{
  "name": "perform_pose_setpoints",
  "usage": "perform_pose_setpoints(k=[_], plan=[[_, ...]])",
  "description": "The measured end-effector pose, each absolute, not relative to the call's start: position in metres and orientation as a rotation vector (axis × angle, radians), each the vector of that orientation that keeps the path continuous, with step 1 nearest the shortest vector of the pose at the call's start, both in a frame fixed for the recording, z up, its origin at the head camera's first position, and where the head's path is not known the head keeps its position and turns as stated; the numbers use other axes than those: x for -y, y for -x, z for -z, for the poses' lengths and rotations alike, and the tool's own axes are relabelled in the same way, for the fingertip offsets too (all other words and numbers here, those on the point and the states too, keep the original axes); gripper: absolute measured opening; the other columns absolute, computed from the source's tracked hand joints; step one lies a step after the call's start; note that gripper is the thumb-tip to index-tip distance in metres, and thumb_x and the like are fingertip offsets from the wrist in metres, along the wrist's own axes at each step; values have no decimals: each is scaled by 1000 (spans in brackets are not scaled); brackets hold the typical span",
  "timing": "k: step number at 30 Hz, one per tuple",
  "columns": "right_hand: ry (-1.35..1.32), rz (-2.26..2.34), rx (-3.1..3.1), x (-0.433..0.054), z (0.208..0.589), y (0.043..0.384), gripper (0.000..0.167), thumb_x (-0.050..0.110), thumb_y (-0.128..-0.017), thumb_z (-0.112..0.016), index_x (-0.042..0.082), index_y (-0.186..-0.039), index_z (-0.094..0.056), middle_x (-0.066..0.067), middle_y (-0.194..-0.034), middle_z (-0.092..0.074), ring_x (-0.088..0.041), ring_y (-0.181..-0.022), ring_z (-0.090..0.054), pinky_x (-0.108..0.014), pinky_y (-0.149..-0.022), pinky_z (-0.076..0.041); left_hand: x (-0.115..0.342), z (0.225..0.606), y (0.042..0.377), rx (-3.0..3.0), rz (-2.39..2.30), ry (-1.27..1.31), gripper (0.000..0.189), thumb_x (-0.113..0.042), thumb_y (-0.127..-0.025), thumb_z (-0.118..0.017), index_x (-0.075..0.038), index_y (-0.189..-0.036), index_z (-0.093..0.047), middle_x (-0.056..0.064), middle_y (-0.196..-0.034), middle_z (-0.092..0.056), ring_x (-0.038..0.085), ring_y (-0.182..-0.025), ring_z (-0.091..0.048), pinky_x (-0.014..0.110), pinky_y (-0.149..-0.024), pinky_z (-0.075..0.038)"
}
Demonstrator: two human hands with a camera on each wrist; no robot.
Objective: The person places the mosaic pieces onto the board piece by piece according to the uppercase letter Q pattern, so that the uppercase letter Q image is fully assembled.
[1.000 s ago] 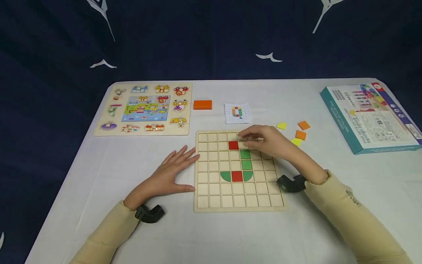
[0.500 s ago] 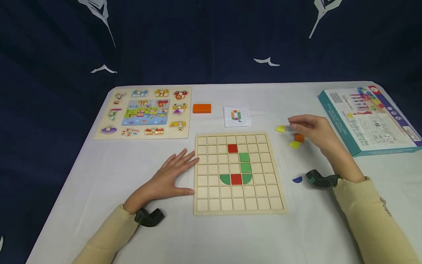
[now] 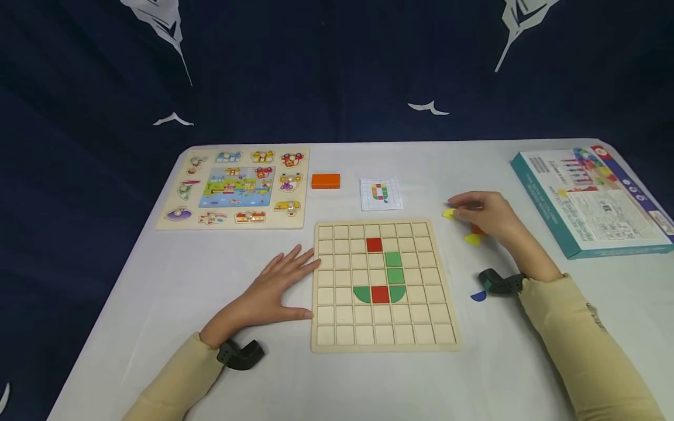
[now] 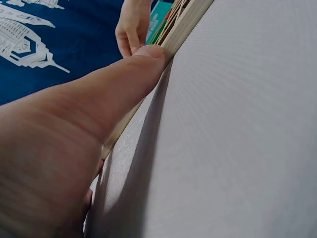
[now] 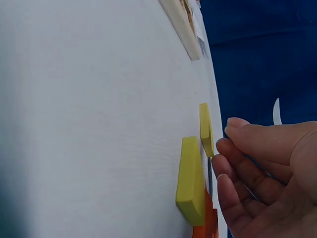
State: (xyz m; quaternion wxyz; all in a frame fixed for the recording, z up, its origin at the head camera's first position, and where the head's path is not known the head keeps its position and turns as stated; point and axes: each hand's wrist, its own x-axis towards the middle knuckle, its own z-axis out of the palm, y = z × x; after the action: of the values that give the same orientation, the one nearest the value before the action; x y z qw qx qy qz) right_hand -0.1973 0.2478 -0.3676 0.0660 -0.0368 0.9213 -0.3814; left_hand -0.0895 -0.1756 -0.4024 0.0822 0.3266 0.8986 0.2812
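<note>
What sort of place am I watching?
Probably an indoor tabletop play area: a white cloth-covered table, a square pale wooden grid board and a dark-blue, white-patterned fabric backdrop.

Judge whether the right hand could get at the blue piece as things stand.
Probably yes: the blue piece lies uncovered on the white cloth, though the right hand, farther out, would need to draw back.

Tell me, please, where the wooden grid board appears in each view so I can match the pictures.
Head: the wooden grid board lies just below centre.
Left wrist: its edge slants from the upper right down leftward, partly behind the left hand.
Right wrist: only its corner shows, at the top, right of centre.
Shared landmark: the right hand, visible in all three.
</note>
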Motion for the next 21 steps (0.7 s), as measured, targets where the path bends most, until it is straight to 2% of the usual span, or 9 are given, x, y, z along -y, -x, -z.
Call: perform_pose_setpoints(k=[3,9,21], plan=[[184,1064,-2796,-245,369,199,31,9,-88,-65,-2,-116,-62,-21,-112,-57,-28,-88,-50,-30,-63,-44,176,403,89,-2684,-844,-975,93,-41,-70,-81,-14,-146,-34,2,-153,-19,23,-140,-3,47,-109,-2],[279,1000,-2851,-241,372,198,28,2,-84,-67,-5,-111,-64,-22,-107,-55,-32,-91,-49,-42,-75,-41,176,404,88,-2687,-856,-980,93,-41,-70,-81,-14,-146,-34,2,-153,-19,22,-140,-3,47,-109,-2],[264,1032,-2907,-234,374,195,28,7,-85,-69,-5,-110,-64,-22,-103,-60,-33,-93,-54,-45,-78,-43,176,405,89,-2686,-867,-990,93,-41,-71,-80,-14,-146,-34,3,-153,-19,22,-140,-3,47,-109,-2]])
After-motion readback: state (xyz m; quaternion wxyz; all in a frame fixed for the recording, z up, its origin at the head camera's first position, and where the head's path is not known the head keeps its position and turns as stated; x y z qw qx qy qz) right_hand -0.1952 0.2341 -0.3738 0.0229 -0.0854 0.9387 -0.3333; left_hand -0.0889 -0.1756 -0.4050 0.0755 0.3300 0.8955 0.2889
